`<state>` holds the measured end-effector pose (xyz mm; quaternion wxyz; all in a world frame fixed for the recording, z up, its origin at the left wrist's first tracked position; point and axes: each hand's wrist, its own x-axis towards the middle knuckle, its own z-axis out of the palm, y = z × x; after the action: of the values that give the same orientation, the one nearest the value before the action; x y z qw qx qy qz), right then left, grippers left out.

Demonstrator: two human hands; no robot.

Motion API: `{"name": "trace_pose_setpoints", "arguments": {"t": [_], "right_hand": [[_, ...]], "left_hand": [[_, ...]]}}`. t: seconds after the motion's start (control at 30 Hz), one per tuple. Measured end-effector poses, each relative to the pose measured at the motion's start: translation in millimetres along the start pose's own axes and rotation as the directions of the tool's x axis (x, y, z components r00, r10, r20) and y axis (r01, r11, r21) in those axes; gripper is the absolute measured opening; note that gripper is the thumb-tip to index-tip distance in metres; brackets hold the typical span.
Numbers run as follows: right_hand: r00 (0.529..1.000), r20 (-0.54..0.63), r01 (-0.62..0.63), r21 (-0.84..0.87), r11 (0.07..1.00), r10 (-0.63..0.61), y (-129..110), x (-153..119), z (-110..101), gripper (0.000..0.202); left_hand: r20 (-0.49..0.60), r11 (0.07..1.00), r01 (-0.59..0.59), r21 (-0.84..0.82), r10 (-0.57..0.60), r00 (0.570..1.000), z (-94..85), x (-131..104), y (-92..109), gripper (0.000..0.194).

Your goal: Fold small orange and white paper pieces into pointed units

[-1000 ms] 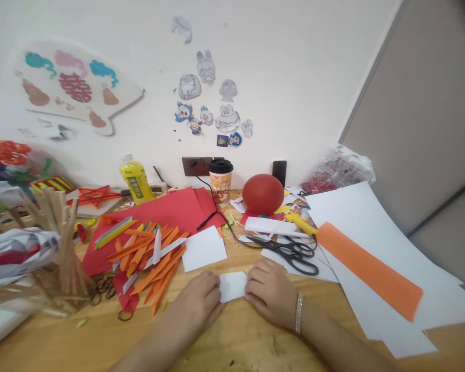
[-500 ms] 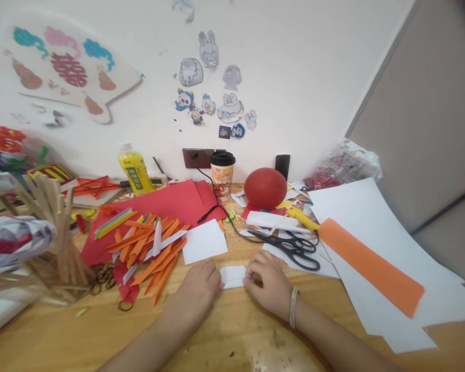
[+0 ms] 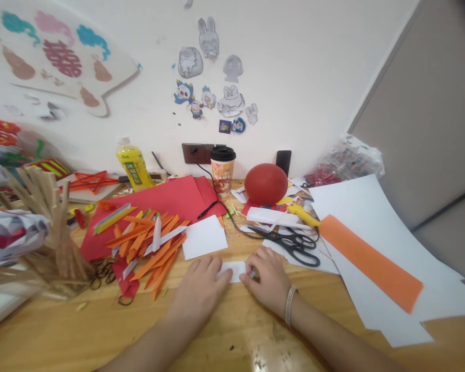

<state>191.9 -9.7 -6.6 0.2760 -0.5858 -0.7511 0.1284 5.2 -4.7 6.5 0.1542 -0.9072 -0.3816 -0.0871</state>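
Note:
A small folded white paper (image 3: pixel 237 270) lies on the wooden table between my two hands. My left hand (image 3: pixel 202 281) rests over its left end, thumb on the paper and the other fingers flat on the table. At the right end my right hand (image 3: pixel 266 276) has its fingers curled, pinching the paper's edge between thumb and forefinger. Just behind my left hand is a flat white sheet (image 3: pixel 204 237). Black scissors (image 3: pixel 292 243) lie behind my right hand.
Folded orange strips (image 3: pixel 160 258) and red paper (image 3: pixel 166 199) lie at the left. Further back stand a yellow bottle (image 3: pixel 135 166), a lidded cup (image 3: pixel 222 173) and a red balloon (image 3: pixel 265 184). Large white sheets (image 3: pixel 356 201) with an orange strip (image 3: pixel 370 263) cover the right.
My left hand has shifted right over the paper, its thumb now further along it and its fingers more spread. My right hand stays at the right end. The view has tipped slightly.

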Motion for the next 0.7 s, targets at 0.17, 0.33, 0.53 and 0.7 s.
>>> {"name": "trace_pose_setpoints", "arguments": {"t": [0.17, 0.33, 0.53, 0.7], "right_hand": [[0.998, 0.057, -0.029, 0.009, 1.000, 0.029, 3.7, 0.9, -3.6, 0.010], [0.988, 0.155, -0.024, 0.043, 0.999, 0.017, 14.8, 3.1, -15.9, 0.009], [0.940, 0.180, 0.270, 0.131, 0.954, -0.291, 21.8, 1.5, -28.7, 0.019], [0.787, 0.247, 0.534, 0.188, 0.824, -0.566, 0.8, -13.1, -20.1, 0.028]], "left_hand": [[-0.028, 0.984, -0.157, -0.079, 0.155, 0.987, -5.7, -11.3, -12.9, 0.024], [0.004, 0.990, -0.051, -0.131, 0.052, 0.999, 12.6, -25.4, -13.4, 0.027], [0.059, 0.999, -0.051, 0.014, 0.051, 0.997, 4.4, -20.3, -9.3, 0.028], [0.126, 0.993, 0.100, -0.070, -0.090, 0.988, -11.7, -12.2, -7.2, 0.035]]}}
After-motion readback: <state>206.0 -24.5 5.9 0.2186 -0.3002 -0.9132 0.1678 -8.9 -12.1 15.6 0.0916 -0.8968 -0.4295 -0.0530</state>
